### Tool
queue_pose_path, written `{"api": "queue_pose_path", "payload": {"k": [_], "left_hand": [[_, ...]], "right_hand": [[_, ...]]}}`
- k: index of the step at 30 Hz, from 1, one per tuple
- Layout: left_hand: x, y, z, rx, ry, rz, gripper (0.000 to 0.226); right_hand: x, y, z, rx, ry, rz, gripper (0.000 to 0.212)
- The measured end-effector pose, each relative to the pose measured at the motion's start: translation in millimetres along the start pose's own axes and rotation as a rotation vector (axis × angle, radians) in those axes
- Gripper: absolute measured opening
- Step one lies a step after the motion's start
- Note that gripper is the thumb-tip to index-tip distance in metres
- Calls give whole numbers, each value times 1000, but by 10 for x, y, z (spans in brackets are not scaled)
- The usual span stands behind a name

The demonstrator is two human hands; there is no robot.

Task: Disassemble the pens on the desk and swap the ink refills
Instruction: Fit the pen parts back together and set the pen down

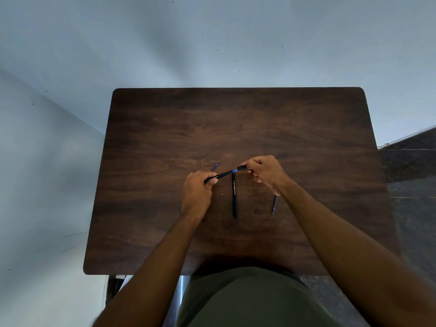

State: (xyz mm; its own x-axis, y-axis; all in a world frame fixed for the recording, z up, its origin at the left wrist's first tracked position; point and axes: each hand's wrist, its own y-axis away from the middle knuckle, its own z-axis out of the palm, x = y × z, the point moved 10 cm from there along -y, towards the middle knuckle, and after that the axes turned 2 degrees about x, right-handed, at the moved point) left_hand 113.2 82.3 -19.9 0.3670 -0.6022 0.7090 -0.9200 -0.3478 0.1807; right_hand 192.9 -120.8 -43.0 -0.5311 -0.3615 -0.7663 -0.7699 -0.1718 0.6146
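Nearest, below the hands, a black pen barrel [234, 197] is seen lying on the dark wooden tabletop [236, 119], running lengthwise from just under the gap between the hands toward the person. To the right of it, partly hidden beneath the right wrist, a thin blue refill [274, 205] is seen resting on the tabletop. Above these, a second black pen [220, 176] is held up off the surface between both hands: its lower end is gripped by the curled fingers of the left hand [197, 194], and a blue section shows near its upper end, where a black cap piece [243, 168] is pinched by the right hand [265, 173]. Just beyond the left hand, another blue refill [215, 165] is seen lying slantwise on the tabletop, partly covered by the held pen.
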Motion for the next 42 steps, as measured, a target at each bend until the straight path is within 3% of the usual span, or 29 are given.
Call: {"api": "queue_pose_path", "payload": {"k": [15,19,24,42], "left_hand": [[110,-12,22,5,-43,68,16],[136,-17,38,1,-68,98,15],[163,-25,6,20,-50,99,12],[224,27,33,55,99,-3,21]], "right_hand": [[49,34,90,-82,-29,30,23],[81,25,126,-104,-137,53,16],[108,35,121,-64,-311,68,23],[15,120,86,-43,-320,63,14]]}}
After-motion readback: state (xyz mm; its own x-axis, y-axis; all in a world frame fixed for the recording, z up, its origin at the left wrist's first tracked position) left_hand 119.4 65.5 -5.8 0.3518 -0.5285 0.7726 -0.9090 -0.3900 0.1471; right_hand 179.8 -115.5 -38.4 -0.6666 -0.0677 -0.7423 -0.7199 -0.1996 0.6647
